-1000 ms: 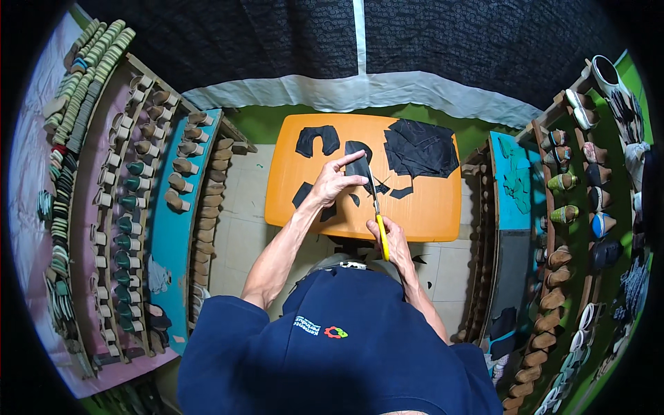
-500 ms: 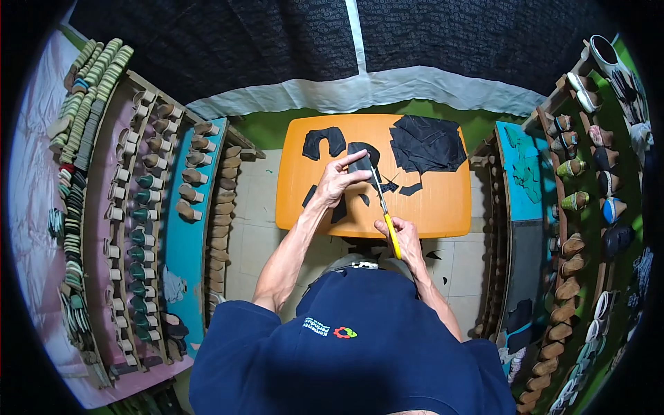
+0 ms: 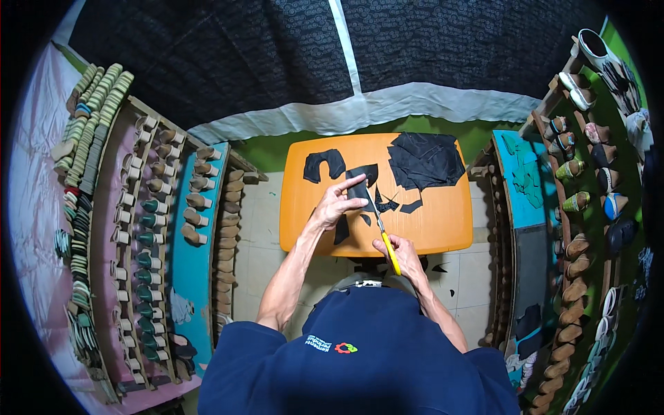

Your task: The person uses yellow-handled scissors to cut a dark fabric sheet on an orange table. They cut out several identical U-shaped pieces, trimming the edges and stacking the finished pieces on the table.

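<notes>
My left hand [image 3: 336, 205] pinches a black fabric piece [image 3: 359, 192] between thumb and fingers, above the orange table [image 3: 443, 225]. Yellow-handled scissors [image 3: 390, 253] are in my right hand [image 3: 406, 257], closed round their handles. Their blades point away from me and meet the fabric at its right side; how far apart they are I cannot make out. A curved black cutout [image 3: 324, 166] lies at the far left of the tabletop. Small black scraps [image 3: 411, 206] lie to the right of the blades.
A pile of black fabric pieces [image 3: 427, 160] covers the table's far right corner. Racks of shoe lasts [image 3: 196, 200] and shoes stand on my left, with more shoes [image 3: 575, 266] on racks to my right. Dark patterned cloth [image 3: 228, 62] hangs beyond the table.
The whole scene sits lower in the picture as my head has shifted. The held fabric has turned a little against the scissor blades. Both hands keep their grip.
</notes>
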`<action>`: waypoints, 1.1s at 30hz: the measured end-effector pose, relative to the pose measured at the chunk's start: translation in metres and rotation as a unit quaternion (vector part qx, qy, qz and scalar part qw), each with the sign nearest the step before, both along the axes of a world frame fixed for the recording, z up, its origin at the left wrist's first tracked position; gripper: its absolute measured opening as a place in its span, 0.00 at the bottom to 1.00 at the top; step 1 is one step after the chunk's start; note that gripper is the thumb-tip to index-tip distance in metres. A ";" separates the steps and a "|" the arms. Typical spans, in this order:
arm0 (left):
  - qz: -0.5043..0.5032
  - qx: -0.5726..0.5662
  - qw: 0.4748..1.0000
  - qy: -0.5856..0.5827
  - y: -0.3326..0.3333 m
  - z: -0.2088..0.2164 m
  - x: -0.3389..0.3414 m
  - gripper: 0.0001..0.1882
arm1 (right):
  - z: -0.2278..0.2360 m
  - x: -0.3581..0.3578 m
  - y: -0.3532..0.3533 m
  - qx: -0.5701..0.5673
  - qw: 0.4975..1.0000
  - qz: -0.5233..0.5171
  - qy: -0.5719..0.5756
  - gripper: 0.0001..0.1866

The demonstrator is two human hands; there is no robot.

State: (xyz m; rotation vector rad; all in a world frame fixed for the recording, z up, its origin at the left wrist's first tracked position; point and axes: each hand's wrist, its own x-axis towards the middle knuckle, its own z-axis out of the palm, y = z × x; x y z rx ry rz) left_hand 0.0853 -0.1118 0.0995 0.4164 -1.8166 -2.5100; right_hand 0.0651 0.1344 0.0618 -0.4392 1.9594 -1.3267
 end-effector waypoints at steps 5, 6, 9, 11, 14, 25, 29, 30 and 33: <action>0.002 0.014 1.000 -0.002 0.002 -0.001 0.000 0.37 | -0.009 -0.001 0.000 0.000 1.000 -0.002 -0.008 0.26; 0.003 0.014 1.000 -0.002 0.002 -0.001 0.000 0.37 | -0.009 -0.001 0.000 0.000 1.000 -0.003 -0.007 0.26; 0.010 0.017 1.000 0.003 0.001 -0.002 0.000 0.37 | -0.004 0.001 0.001 -0.005 1.000 -0.007 -0.012 0.26; 0.013 0.020 1.000 0.015 0.003 -0.005 0.000 0.36 | 0.004 0.000 0.002 -0.015 1.000 -0.016 -0.023 0.27; 0.046 0.044 0.998 -0.012 -0.003 -0.015 -0.002 0.34 | 0.019 -0.001 0.003 -0.013 0.999 -0.010 -0.046 0.26; -0.162 -0.023 0.978 -0.126 -0.047 0.018 -0.003 0.33 | 0.028 -0.007 0.018 0.032 0.995 0.070 -0.067 0.24; -0.149 -0.041 0.983 -0.100 -0.040 0.016 -0.003 0.34 | 0.041 -0.004 0.017 0.016 0.991 0.070 -0.112 0.28; -0.153 -0.038 0.982 -0.102 -0.040 0.015 -0.003 0.34 | 0.034 -0.003 0.017 0.003 0.991 0.083 -0.109 0.28; -0.166 -0.030 0.980 -0.104 -0.036 0.016 -0.004 0.34 | 0.012 -0.001 0.018 -0.030 0.988 0.107 -0.103 0.30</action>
